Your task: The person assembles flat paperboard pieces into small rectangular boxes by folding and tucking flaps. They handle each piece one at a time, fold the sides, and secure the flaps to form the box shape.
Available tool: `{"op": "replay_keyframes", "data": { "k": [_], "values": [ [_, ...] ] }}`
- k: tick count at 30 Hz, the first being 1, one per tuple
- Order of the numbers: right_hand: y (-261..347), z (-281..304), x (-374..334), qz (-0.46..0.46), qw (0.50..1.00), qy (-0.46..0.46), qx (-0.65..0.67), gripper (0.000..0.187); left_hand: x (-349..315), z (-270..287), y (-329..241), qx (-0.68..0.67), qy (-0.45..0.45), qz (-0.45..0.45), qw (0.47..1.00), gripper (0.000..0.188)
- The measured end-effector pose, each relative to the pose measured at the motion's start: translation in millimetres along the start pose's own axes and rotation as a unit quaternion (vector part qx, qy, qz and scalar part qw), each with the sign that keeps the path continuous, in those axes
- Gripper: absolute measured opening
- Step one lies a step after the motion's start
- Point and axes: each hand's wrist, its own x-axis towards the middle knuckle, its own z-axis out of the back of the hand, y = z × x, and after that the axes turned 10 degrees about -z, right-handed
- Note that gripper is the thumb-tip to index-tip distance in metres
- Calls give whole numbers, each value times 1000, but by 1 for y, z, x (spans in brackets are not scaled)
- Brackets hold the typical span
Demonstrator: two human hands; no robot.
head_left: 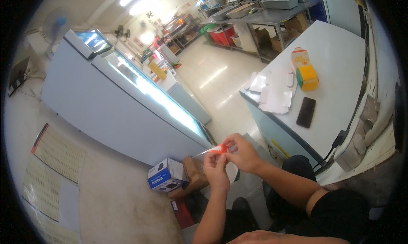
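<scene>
Head view.
Item: small red-and-white piece [219, 149], just below centre, toward five o'clock. Left hand [217, 167]: fingertips pinched on it. Right hand [242, 152]: thumb and fingers closed on it, opposite. Being handled; finished or not, cannot tell.
From the hands, two o'clock: white counter [340, 61], bearing yellow-and-green box [308, 78], formed; white card pieces [276, 95], flat; phone [306, 112].
Limits: counter edge, toward three; tall cabinet [114, 103], ten; blue-and-white carton [167, 175], eight. Room: tiled floor [212, 74] runs toward twelve.

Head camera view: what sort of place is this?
Probably a commercial kitchen or food shop: there's a metal worktable with trays on it, and a tall, lit display fridge.
</scene>
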Motion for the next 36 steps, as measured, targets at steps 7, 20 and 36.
{"op": "replay_keyframes", "data": {
  "k": [7,20,36],
  "values": [
    [2,11,4,9,998,62,18,47,6,5,-6,135,2,-24,991,15],
    [12,56,29,-205,936,-38,285,48,4,2,-14,427,176,-290,838,17],
    [9,61,26,-212,965,84,130,49,9,19,-11,598,171,-304,722,22]
  ]
}}
